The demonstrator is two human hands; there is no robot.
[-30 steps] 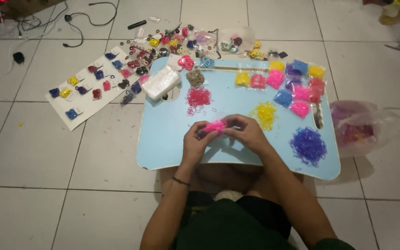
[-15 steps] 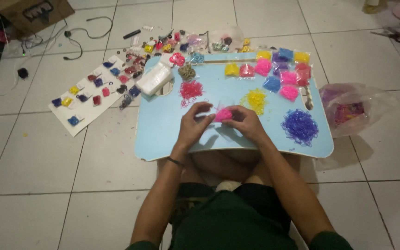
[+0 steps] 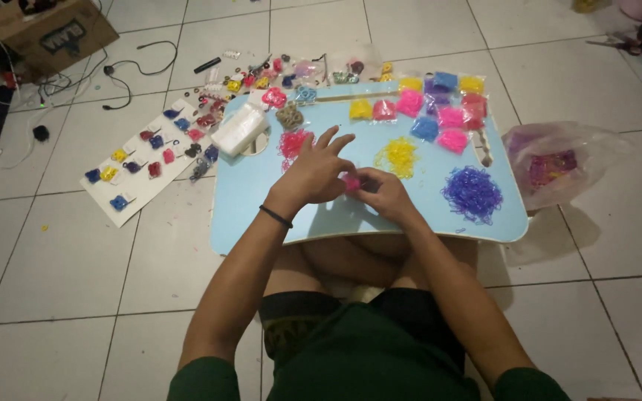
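Since a moment ago the left hand (image 3: 313, 174) has spread its fingers while the right hand (image 3: 380, 191) stays pinched on the pink bands (image 3: 351, 183), the yellow pile (image 3: 397, 156) lying just beyond them on the tabletop (image 3: 247, 200).

Bare blue surface of the lap table (image 3: 261, 200) lies open at its near-left corner and along the near edge. Ahead, a pink band pile (image 3: 293, 142), a yellow band pile (image 3: 397, 156) and a purple band pile (image 3: 472, 193) sit apart, with clear lanes between them. The far edge is crowded by small colour packets (image 3: 440, 111), and a white box (image 3: 241, 130) blocks the far-left corner.
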